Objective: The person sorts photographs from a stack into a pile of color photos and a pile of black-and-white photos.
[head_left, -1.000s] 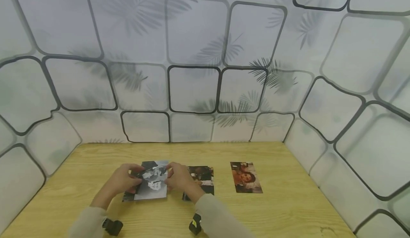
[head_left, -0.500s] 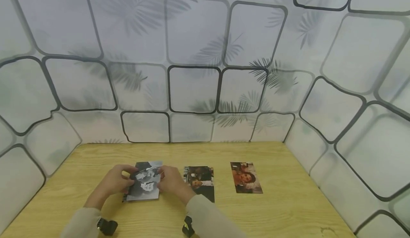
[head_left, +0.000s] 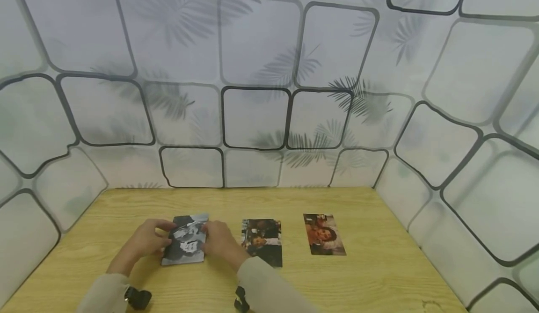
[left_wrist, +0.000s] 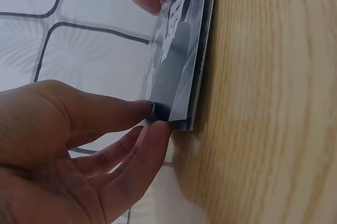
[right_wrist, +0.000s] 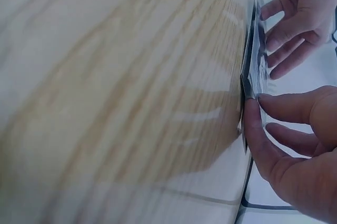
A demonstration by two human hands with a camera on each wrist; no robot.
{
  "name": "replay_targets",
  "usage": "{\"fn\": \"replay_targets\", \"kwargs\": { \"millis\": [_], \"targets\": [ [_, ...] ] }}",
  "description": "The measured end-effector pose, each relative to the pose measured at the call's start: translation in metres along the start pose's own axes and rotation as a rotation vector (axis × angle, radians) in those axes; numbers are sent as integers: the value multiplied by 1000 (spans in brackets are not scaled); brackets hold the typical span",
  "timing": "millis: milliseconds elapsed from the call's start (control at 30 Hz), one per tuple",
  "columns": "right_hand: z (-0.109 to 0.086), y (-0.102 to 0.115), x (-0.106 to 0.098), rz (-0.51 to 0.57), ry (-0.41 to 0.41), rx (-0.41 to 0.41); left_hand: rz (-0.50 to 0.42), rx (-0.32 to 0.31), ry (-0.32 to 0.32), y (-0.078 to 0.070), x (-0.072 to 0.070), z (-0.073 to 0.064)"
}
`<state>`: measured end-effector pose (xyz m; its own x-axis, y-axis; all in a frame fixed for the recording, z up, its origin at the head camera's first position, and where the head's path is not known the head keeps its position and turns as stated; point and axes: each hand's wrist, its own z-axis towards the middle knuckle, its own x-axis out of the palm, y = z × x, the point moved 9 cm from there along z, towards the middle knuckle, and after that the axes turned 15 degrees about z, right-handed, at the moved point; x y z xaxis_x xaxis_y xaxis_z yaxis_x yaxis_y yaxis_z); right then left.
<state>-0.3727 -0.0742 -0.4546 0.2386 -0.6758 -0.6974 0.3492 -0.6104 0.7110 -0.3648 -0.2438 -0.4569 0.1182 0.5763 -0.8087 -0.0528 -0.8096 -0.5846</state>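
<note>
A black-and-white photo [head_left: 187, 243] lies on a stack at the left of the table, squared over the print beneath it. My left hand [head_left: 147, 242] pinches its left edge between thumb and finger; the left wrist view shows the photo [left_wrist: 176, 63] slightly raised above the print below. On the opposite side, my right hand [head_left: 222, 243] pinches the right edge. Thumb and finger of the right hand [right_wrist: 300, 145] meet at the photo's rim in the right wrist view. How many prints lie underneath cannot be told.
Right of the hands lies a second pile of photos [head_left: 263, 240], with a dark print of people on top. Farther right is a single colour photo [head_left: 324, 234]. Patterned panels [head_left: 252, 116] stand along the back and sides of the wooden table [head_left: 379, 275].
Both hands have moved left with the black-and-white photo, bringing it over the print below, whose left edge showed before. The second pile is now less covered by the right arm.
</note>
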Motion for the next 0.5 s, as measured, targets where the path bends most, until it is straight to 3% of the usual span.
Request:
{"fn": "replay_targets", "kwargs": {
  "millis": [500],
  "targets": [
    [-2,5,4,-50,10,35,6,-10,6,5,0,-1]
  ]
}}
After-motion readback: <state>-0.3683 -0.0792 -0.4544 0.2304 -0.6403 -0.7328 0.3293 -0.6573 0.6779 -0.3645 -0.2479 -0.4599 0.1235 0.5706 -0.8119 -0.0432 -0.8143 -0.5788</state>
